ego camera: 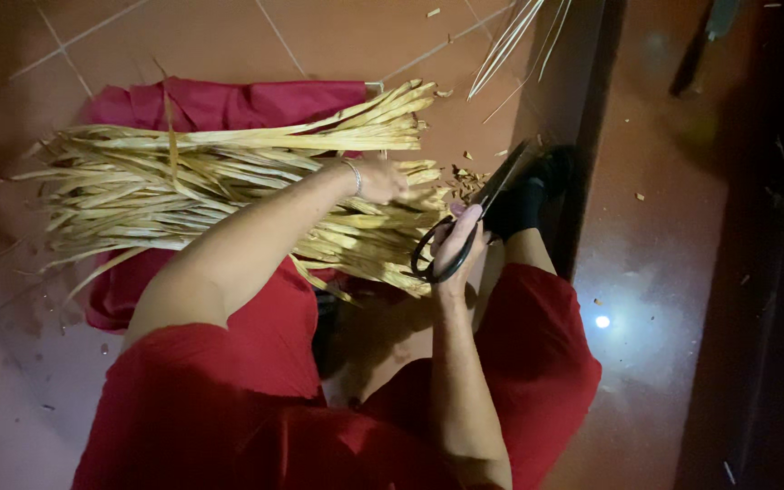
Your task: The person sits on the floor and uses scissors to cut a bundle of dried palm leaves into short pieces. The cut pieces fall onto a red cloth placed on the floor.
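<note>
A thick bundle of pale dried leaf strips [220,186] lies across a red cloth [229,104] on the tiled floor. My left hand [383,181], with a bangle at the wrist, presses down on the bundle near its right-hand ends. To the right of it, my right hand [460,245] grips the loop handles of large black scissors [474,213]. Their blades point up and to the right, just beyond the strip ends.
Small cut bits [465,172] litter the tiles by the scissors. A foot in a black sock [528,195] rests beside a dark raised edge [583,109]. More thin strips [514,41] hang at the top. My red clothing [256,399] fills the foreground.
</note>
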